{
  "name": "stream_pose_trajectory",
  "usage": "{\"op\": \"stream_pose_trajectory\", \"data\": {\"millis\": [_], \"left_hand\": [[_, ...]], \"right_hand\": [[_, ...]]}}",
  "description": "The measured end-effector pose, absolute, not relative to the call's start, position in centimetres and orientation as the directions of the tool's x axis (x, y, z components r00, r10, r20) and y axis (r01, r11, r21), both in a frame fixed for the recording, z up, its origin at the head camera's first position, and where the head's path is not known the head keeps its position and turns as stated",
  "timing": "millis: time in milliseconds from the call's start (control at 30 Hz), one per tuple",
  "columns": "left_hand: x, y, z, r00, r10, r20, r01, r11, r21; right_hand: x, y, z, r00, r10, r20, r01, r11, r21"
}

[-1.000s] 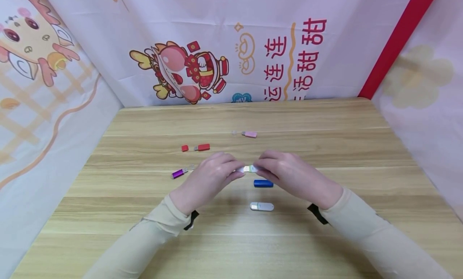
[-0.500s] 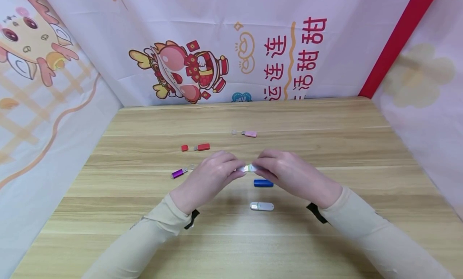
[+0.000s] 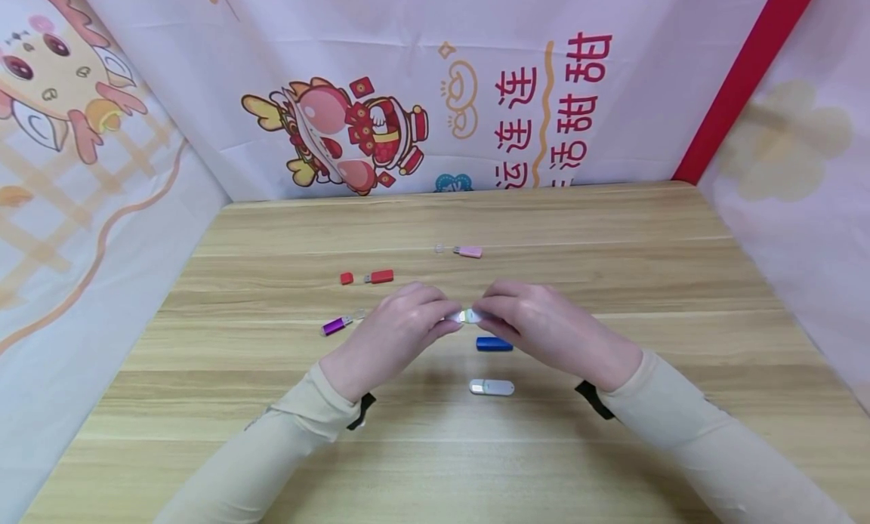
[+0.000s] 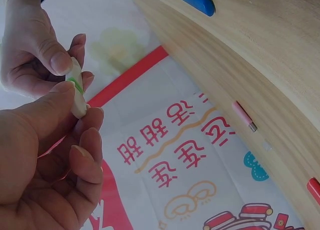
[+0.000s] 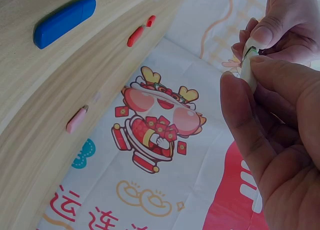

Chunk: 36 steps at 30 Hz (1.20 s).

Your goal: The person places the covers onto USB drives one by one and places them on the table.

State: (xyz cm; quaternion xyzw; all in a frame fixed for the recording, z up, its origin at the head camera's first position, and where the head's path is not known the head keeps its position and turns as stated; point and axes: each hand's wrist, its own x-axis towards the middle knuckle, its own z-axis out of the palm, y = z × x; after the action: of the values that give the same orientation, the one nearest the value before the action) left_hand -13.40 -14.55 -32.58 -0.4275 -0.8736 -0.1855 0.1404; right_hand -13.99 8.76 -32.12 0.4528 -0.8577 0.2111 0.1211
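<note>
Above the middle of the table, both hands pinch a small white USB flash drive [image 3: 467,315] with a green band. My left hand [image 3: 397,331] holds its left end, the cap side, between thumb and fingers. The right hand [image 3: 560,328] grips the other end the same way. In the right wrist view a thin dark line shows by the green band [image 5: 253,51]; whether the two parts fully meet I cannot tell. Fingers hide much of the drive. Below the right fingers lies a blue flash drive [image 3: 494,344], and nearer the front a capped white flash drive [image 3: 492,388].
Uncapped drives lie farther back: a pink one [image 3: 468,251] beside its clear cap [image 3: 439,248], and a red one [image 3: 381,276] beside its red cap [image 3: 347,278]. Left of the left hand is a purple drive [image 3: 336,326] with a clear cap. Printed cloth [image 3: 408,26] walls the wooden table [image 3: 612,237].
The two held ends of the white flash drive have drawn slightly closer, the right fingers shifting a little to the left. Things on the table have stayed put.
</note>
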Motion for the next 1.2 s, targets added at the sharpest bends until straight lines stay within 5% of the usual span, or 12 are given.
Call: {"op": "stream_pose_trajectory", "data": {"millis": [1200], "left_hand": [[-13.58, -13.99, -32.94, -0.589, 0.700, 0.404, 0.801, 0.570, 0.182]], "right_hand": [[-14.12, 9.03, -32.48, -0.549, -0.727, 0.413, -0.836, 0.487, -0.253]]}}
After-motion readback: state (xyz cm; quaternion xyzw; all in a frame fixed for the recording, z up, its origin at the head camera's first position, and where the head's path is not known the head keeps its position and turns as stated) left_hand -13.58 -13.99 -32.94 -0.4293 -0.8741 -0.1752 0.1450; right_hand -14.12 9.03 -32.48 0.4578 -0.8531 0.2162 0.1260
